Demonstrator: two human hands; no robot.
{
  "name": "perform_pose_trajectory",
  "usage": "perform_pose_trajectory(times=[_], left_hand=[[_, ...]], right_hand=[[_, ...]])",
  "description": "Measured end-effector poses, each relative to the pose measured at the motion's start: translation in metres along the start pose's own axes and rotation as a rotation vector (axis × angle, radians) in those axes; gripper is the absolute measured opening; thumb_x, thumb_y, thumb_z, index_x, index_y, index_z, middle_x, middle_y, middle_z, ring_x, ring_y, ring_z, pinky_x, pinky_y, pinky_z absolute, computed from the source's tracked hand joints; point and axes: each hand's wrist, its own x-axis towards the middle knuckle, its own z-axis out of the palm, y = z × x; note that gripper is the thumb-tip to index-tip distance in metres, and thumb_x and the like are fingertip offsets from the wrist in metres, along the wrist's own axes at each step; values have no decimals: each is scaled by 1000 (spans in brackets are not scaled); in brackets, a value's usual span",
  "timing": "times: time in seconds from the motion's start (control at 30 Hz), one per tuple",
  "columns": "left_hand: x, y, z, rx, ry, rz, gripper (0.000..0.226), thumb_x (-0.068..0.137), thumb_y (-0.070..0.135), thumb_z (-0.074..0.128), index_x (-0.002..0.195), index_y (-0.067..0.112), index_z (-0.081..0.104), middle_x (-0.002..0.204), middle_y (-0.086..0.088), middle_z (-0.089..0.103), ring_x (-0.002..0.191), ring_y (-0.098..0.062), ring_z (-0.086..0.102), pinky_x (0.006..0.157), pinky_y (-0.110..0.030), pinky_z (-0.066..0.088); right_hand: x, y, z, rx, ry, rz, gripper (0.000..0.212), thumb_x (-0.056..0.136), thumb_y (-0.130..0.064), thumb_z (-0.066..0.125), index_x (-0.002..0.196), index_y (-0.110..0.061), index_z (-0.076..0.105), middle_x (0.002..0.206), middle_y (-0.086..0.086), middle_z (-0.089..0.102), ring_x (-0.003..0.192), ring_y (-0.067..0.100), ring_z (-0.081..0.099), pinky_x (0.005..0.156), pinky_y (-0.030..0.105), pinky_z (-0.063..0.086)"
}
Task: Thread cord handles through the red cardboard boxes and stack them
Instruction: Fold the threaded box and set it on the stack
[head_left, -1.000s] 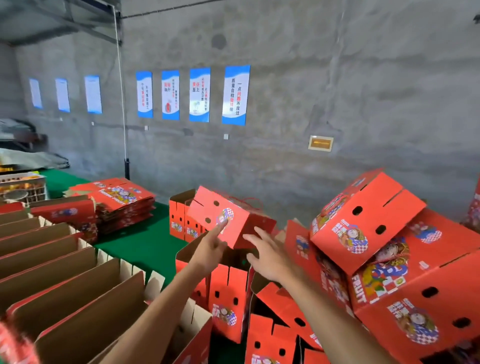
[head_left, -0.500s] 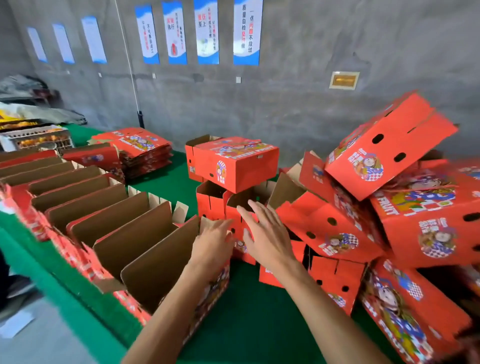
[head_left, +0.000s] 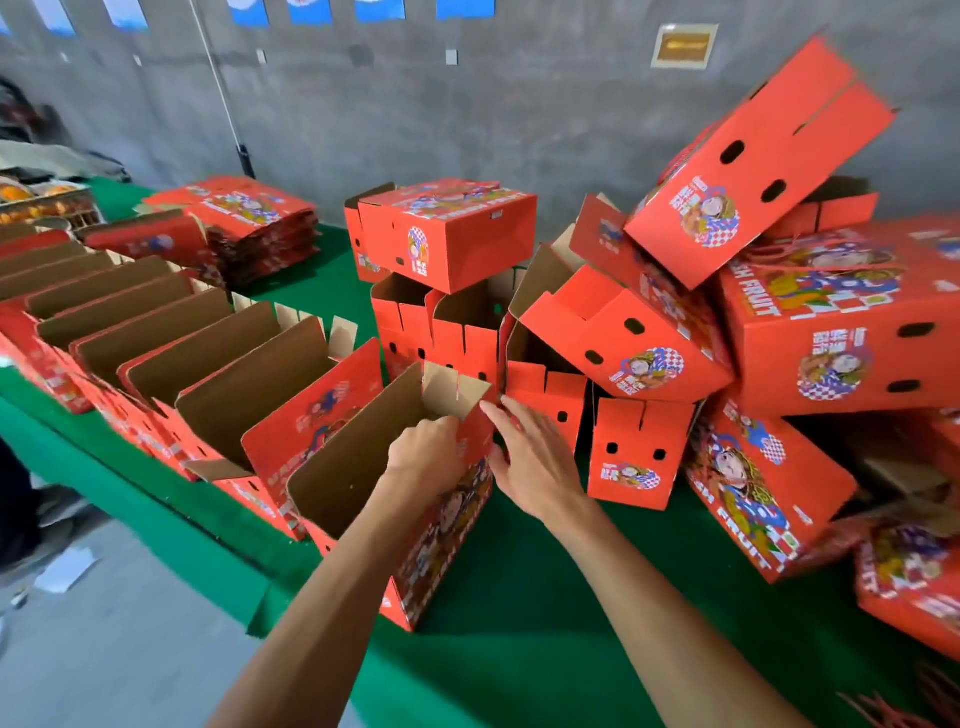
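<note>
A row of open red cardboard boxes stands along the left of the green table (head_left: 519, 597). My left hand (head_left: 423, 457) grips the top edge of the nearest open box (head_left: 441, 545) at its far end. My right hand (head_left: 530, 460) lies beside that box's far corner with fingers straight, its fingertips touching the edge. A closed red box (head_left: 452, 234) sits on top of open boxes behind my hands. To the right lies a jumbled pile of assembled red boxes (head_left: 779, 312). Red cords (head_left: 883, 712) lie at the bottom right corner.
Flat, unfolded red boxes (head_left: 249, 223) are stacked at the back left. A crate of oranges (head_left: 41, 202) stands at the far left. A grey concrete wall (head_left: 519, 114) runs behind the table. Grey floor (head_left: 104, 649) lies below the table's left edge.
The closed box that was in the air in front of my hands now rests on the open boxes. Both hands came down and back to the nearest open box, and my left hand has gripped its edge.
</note>
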Motion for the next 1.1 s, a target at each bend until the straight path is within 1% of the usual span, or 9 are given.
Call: perform_pose_trajectory(times=[0.17,0.3,0.47,0.63,0.7,0.8,0.9,1.0,1.1], left_hand=[[-21,57,5,-41,-85,117,31,89,17,54,119,9,59,112,-15,68,102,-41,67,73,-40,49],[-34,97,17,-87,-155,214,36,87,17,54,121,8,59,114,-17,69,105,-43,67,77,-41,51],[-47,146,32,-143,-274,323,34,86,19,55,119,11,59,115,-13,69,105,-38,67,73,-32,43],[-68,199,47,-149,-342,444,25,91,24,55,110,9,61,113,-17,70,105,-38,67,79,-36,52],[-75,217,52,-191,-415,455,24,90,24,52,105,7,62,105,-18,73,92,-39,72,80,-40,60],[-81,240,57,-254,-534,461,26,87,26,47,91,6,62,85,-19,76,63,-31,74,59,-35,62],[-81,257,65,-280,-615,437,33,80,28,49,84,0,66,66,-18,73,49,-28,72,40,-24,52],[-75,268,76,-351,-624,398,34,78,30,52,86,1,68,65,-16,73,52,-28,73,47,-33,60],[-69,273,84,-403,-642,360,36,74,28,51,97,5,65,81,-17,75,60,-29,76,54,-42,63]], right_hand=[[-32,26,-13,76,-39,133,64,98,-23,55,157,-34,33,164,8,35,144,31,42,118,48,39],[-62,52,-28,75,14,198,57,101,-24,51,155,-33,34,158,11,42,132,34,54,100,47,52],[-108,88,-55,61,30,297,56,98,-21,57,151,-29,40,156,8,42,134,29,53,104,44,51],[-159,108,-86,83,110,374,46,90,-19,65,134,-22,53,142,4,47,122,31,57,91,48,52],[-176,115,-97,85,126,405,40,92,-20,64,131,-21,54,139,3,47,122,30,55,91,45,50],[-199,124,-109,89,145,448,36,95,-19,61,130,-19,53,137,3,47,121,28,53,87,42,48],[-217,133,-116,90,151,453,41,92,-18,60,133,-18,53,138,4,47,118,31,55,82,45,50],[-230,144,-114,164,190,460,53,95,-26,48,148,-19,46,152,4,44,134,29,51,98,49,51],[-249,158,-98,222,250,549,54,106,-24,47,158,-26,34,160,-2,43,144,20,45,112,43,45]])
